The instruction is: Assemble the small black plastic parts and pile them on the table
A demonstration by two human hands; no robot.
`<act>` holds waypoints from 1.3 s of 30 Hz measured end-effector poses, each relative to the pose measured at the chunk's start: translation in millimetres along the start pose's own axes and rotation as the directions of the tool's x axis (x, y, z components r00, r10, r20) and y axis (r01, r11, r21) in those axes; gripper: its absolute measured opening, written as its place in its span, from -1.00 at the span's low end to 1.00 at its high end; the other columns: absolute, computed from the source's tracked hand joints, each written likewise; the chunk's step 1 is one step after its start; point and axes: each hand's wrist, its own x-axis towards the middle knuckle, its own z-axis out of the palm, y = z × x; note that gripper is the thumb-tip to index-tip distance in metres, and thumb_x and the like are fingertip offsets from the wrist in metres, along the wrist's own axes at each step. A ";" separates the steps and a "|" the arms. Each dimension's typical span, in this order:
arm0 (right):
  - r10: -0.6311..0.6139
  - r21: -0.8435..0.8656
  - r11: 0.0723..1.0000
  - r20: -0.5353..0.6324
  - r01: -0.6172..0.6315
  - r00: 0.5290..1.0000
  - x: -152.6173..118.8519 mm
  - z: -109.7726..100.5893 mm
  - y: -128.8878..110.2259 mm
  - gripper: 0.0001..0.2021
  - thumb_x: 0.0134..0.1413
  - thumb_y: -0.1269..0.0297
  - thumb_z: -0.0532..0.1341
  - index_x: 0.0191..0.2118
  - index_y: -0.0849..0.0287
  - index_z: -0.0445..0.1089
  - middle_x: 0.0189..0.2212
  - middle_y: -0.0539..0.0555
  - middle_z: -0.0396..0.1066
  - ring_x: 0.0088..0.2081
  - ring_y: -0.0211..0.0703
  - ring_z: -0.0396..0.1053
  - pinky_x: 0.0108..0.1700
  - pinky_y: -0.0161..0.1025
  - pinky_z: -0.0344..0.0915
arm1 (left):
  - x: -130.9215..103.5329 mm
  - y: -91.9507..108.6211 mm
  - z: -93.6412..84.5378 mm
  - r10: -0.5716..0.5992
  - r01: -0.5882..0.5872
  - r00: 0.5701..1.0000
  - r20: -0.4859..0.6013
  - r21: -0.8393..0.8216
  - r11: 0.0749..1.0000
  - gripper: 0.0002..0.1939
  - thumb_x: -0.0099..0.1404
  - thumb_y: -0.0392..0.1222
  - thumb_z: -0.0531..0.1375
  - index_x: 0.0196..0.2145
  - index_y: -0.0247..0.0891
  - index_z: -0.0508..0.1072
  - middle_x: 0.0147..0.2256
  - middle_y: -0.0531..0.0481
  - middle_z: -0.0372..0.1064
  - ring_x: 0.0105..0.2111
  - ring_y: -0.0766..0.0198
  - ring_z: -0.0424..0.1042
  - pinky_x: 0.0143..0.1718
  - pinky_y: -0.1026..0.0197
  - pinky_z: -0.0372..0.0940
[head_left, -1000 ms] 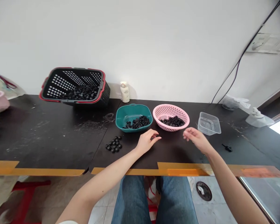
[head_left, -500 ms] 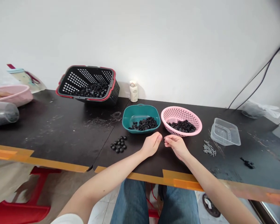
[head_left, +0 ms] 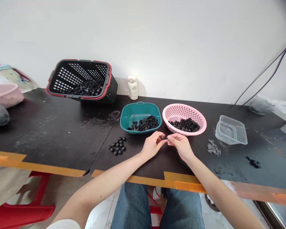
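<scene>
My left hand [head_left: 153,145] pinches a small black plastic part [head_left: 165,137] between thumb and fingertips. The fingers of my right hand [head_left: 181,145] are closed in a pinch against the same spot, and what lies between them is too small to make out. Behind my hands stand a teal basin [head_left: 130,109] and a pink perforated basket [head_left: 170,112], both with many small black parts inside. Round black caps [head_left: 117,145] lie in a group left of my left hand. A pile of thin grey metal pins [head_left: 213,148] rests to the right of my right hand.
A black crate with red trim [head_left: 109,71] holds more black pieces at the back left. A white bottle [head_left: 133,89] stands by the wall. To the right are a clear plastic box [head_left: 231,130] and a black cluster [head_left: 254,162]. Orange tape [head_left: 143,180] runs along the front edge.
My hands have come together, and a black part now shows between the fingertips. The view has shifted slightly, and the hand in the far-left pink basin is out of view.
</scene>
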 end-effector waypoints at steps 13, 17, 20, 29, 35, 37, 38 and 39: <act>-0.004 -0.080 0.997 0.092 0.012 0.996 3.1 -1.5 -3.1 -0.68 -0.23 0.00 0.41 -0.53 0.16 0.45 -0.62 -0.01 0.40 -0.57 -0.29 0.28 -0.45 -0.28 0.27 | 0.1 -0.9 0.4 0.009 -0.008 1.000 0.016 -0.006 1.000 -0.75 0.28 0.01 0.19 -0.23 -0.23 0.40 -0.32 0.05 0.40 -0.45 0.38 0.36 -0.35 0.30 0.32; -0.068 -0.135 0.988 0.042 0.073 0.997 3.0 -0.1 -1.1 -0.67 -0.23 -0.02 0.41 -0.54 0.15 0.43 -0.63 0.00 0.39 -0.57 -0.25 0.27 -0.44 -0.24 0.27 | 0.1 -1.3 0.9 -0.002 0.003 1.000 0.018 -0.029 1.000 -0.76 0.27 -0.01 0.19 -0.22 -0.23 0.40 -0.32 0.04 0.41 -0.44 0.37 0.38 -0.34 0.30 0.34; -0.110 -0.156 0.981 0.021 0.112 0.994 3.6 -0.5 2.0 -0.68 -0.19 -0.01 0.40 -0.53 0.15 0.42 -0.63 0.00 0.39 -0.56 -0.24 0.28 -0.42 -0.24 0.27 | 0.3 -1.7 1.6 -0.010 0.011 1.000 0.019 -0.053 0.999 -0.76 0.25 -0.03 0.22 -0.22 -0.23 0.41 -0.32 0.04 0.41 -0.43 0.38 0.39 -0.33 0.31 0.34; -0.145 -0.149 0.977 0.052 0.151 0.988 2.1 0.4 8.3 -0.71 -0.18 0.05 0.41 -0.55 0.18 0.43 -0.64 -0.03 0.34 -0.57 -0.31 0.18 -0.49 -0.31 0.15 | 1.6 -1.1 1.4 -0.114 0.120 0.992 0.045 -0.171 0.978 -0.79 0.20 -0.08 0.27 -0.32 -0.28 0.44 -0.46 0.07 0.42 -0.49 0.37 0.39 -0.39 0.32 0.31; 0.028 -0.057 0.998 0.136 -0.020 0.990 2.2 -0.1 3.8 -0.67 -0.13 0.04 0.39 -0.51 0.18 0.33 -0.64 -0.08 0.28 -0.59 -0.37 0.14 -0.53 -0.38 0.11 | 5.5 -5.7 8.7 -0.253 0.323 0.946 0.202 -0.526 0.787 -0.67 0.08 -0.03 0.35 -0.35 -0.34 0.42 -0.46 0.04 0.43 -0.49 0.36 0.41 -0.40 0.28 0.34; 0.010 -0.097 0.995 0.149 0.005 0.989 0.7 -0.7 0.7 -0.66 -0.05 0.01 0.33 -0.50 0.18 0.31 -0.64 -0.09 0.24 -0.59 -0.37 0.15 -0.53 -0.38 0.13 | 8.6 -7.6 9.5 -0.278 0.381 0.924 0.261 -0.607 0.697 -0.61 0.03 0.00 0.37 -0.35 -0.35 0.40 -0.46 0.04 0.42 -0.49 0.37 0.40 -0.40 0.27 0.34; -0.011 -0.125 0.992 0.164 0.032 0.986 -0.9 -0.8 -1.5 -0.67 0.00 0.00 0.30 -0.47 0.17 0.32 -0.63 -0.09 0.24 -0.59 -0.37 0.16 -0.53 -0.38 0.15 | 10.2 -8.3 9.0 -0.285 0.401 0.916 0.282 -0.623 0.671 -0.59 0.02 0.02 0.38 -0.35 -0.36 0.39 -0.46 0.04 0.42 -0.50 0.38 0.39 -0.41 0.28 0.33; -0.029 -0.158 0.986 0.182 0.059 0.983 -3.1 -0.7 -4.3 -0.68 0.03 -0.01 0.27 -0.43 0.17 0.33 -0.60 -0.08 0.26 -0.58 -0.36 0.18 -0.54 -0.38 0.17 | 11.7 -9.0 7.9 -0.289 0.414 0.910 0.297 -0.629 0.658 -0.57 0.02 0.05 0.37 -0.35 -0.36 0.39 -0.46 0.03 0.42 -0.51 0.40 0.38 -0.41 0.29 0.32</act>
